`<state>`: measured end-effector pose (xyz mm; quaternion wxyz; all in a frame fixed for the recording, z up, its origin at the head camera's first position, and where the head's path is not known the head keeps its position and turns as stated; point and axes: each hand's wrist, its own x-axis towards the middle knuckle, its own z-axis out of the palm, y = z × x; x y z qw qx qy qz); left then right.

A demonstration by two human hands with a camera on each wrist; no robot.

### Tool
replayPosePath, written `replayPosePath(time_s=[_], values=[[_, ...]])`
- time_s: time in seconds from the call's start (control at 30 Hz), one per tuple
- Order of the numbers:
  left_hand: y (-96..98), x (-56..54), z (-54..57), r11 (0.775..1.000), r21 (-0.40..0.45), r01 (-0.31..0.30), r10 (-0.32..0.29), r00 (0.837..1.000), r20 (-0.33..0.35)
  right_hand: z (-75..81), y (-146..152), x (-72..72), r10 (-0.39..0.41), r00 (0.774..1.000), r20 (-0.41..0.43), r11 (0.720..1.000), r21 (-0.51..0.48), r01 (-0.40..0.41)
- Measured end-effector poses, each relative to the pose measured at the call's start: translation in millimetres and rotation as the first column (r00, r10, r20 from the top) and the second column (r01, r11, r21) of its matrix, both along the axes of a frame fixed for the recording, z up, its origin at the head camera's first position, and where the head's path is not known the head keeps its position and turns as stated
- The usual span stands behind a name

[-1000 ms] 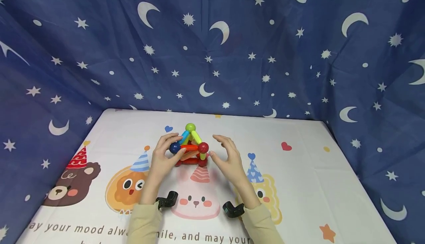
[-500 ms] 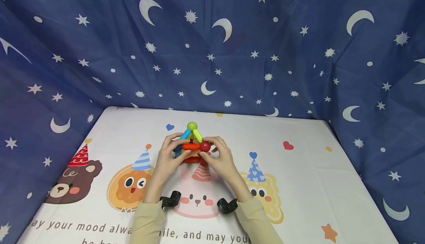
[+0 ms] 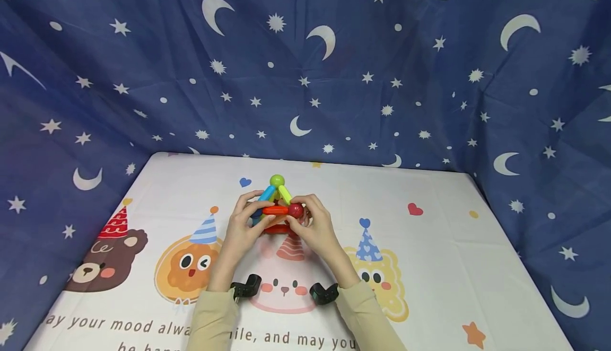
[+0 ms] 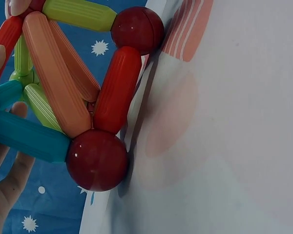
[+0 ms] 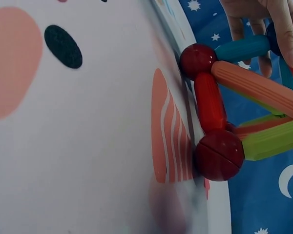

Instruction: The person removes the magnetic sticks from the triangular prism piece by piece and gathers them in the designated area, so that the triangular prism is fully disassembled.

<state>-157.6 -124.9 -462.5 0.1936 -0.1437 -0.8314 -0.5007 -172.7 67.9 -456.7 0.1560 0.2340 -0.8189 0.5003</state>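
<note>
A toy structure of coloured magnetic rods and balls stands on the table, topped by a green ball [image 3: 277, 181]. My left hand [image 3: 240, 230] grips its left upper corner, where a dark blue ball [image 5: 272, 38] joins a blue rod and a red rod [image 3: 275, 210]. On the opposite corner, my right hand [image 3: 319, 230] pinches a red ball [image 3: 296, 210] between thumb and fingers. Lower down, a red rod [image 4: 118, 90] links two dark red balls, one of them the near ball [image 4: 97, 161]. An orange rod [image 4: 58, 73] slants between levels. The fingers partly hide the back.
The white tablecloth [image 3: 429, 266] carries printed animals, hearts and lettering. A dark blue curtain [image 3: 305, 75] with moons and stars rises behind and at both sides. Black wrist cameras, such as the left camera [image 3: 247, 286], sit close above the cloth.
My right hand has moved left from beside the structure and now pinches the red ball. The left hand has shifted slightly right, its fingers further over the blue ball. The structure stays about in place.
</note>
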Motion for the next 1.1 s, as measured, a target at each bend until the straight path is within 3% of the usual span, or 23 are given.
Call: replayPosePath(time_s=[0.83, 1.1], values=[[1.9, 0.3, 1.7, 1.0, 0.016, 0.001, -0.001, 0.999, 0.042, -7.1, -8.9, 0.0, -0.051, 0.998, -0.04, 0.996, -0.074, 0.048], [1.2, -0.7, 0.0, 1.0, 0.001, 0.001, -0.001, 1.0, 0.018, 25.4, -15.4, 18.9, -0.058, 0.998, -0.018, 0.991, -0.124, 0.055]])
